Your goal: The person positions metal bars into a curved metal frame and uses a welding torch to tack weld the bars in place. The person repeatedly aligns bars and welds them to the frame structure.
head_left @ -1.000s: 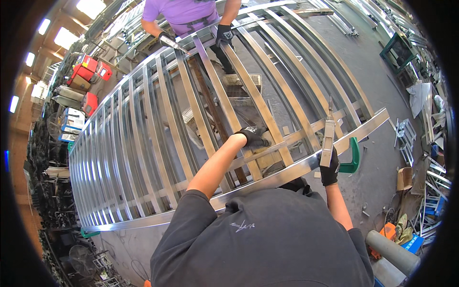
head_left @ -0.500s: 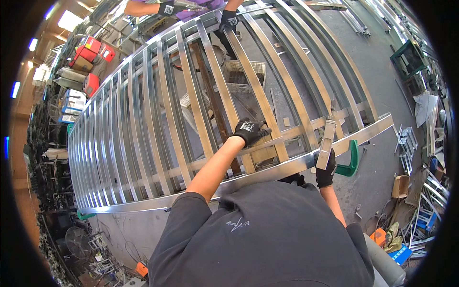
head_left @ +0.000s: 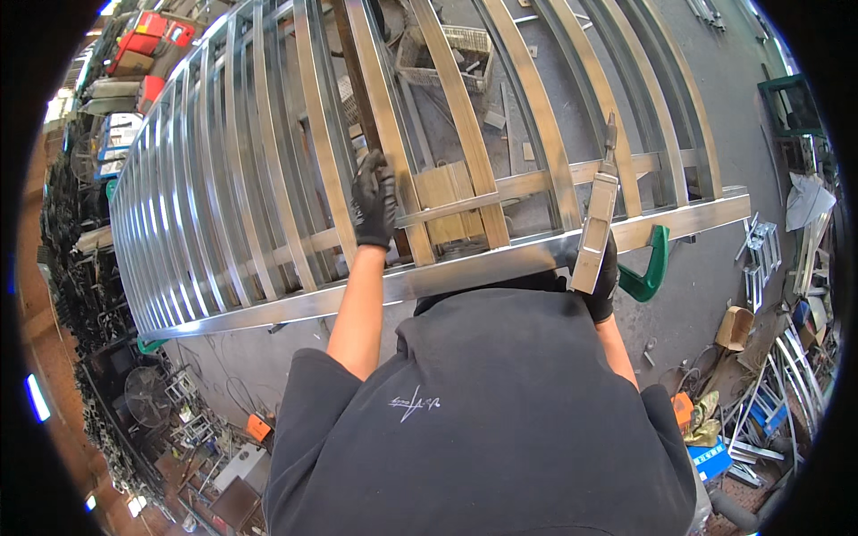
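Note:
A large frame of shiny metal tubes (head_left: 509,261) lies in front of me, with many parallel slats (head_left: 465,116) running away from its near rail. My left hand (head_left: 374,201), in a black glove, is over the gap between two slats, left of a brown board (head_left: 447,196) under the frame. Its fingers stretch forward, somewhat bent, and hold nothing I can see. My right hand (head_left: 608,284), also gloved, grips a boxy metal hand tool (head_left: 596,223) with a narrow pointed nose. The tool is above the near rail, nose away from me, and hides part of my fingers.
A green clamp (head_left: 652,268) grips the near rail to the right of my right hand. Beneath the slats are a wire basket (head_left: 483,62) and loose offcuts. Metal scraps and a cardboard box (head_left: 735,329) lie at the right; a fan (head_left: 146,393) stands at the lower left.
My left hand has lifted off the slat by the brown board and moved left. My right hand still holds the tool by the rail. The view has shifted, and the far person's hands are out of it.

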Motion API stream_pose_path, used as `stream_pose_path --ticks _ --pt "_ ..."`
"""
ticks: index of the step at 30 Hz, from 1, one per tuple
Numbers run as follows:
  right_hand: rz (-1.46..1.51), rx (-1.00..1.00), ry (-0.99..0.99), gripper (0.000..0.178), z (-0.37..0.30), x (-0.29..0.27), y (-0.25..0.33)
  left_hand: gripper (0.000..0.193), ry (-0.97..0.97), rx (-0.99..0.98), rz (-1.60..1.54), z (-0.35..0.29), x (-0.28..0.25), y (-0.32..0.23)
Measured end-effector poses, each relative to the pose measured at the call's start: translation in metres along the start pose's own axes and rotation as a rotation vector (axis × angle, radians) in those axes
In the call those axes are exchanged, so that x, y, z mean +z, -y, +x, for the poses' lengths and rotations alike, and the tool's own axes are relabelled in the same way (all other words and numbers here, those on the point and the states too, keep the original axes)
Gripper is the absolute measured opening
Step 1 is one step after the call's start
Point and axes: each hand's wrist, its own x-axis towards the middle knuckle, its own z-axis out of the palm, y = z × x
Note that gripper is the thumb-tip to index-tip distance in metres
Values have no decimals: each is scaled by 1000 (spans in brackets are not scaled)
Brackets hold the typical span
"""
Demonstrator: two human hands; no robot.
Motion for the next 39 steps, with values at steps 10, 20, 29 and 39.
stream_pose_path --ticks 10,20,29,39 --pt "85 60 78 61 48 5 36 59 295 -314 -86 -33 -19 13" --pt "-80 1 256 87 50 6 59 78 513 -427 -221 -13 -32 23" --pt "-55 -7 287 81 53 8 54 127 735 -536 -100 1 -40 -18" --pt "-113 -11 308 70 56 4 51 146 652 -287 164 -39 -41 54"
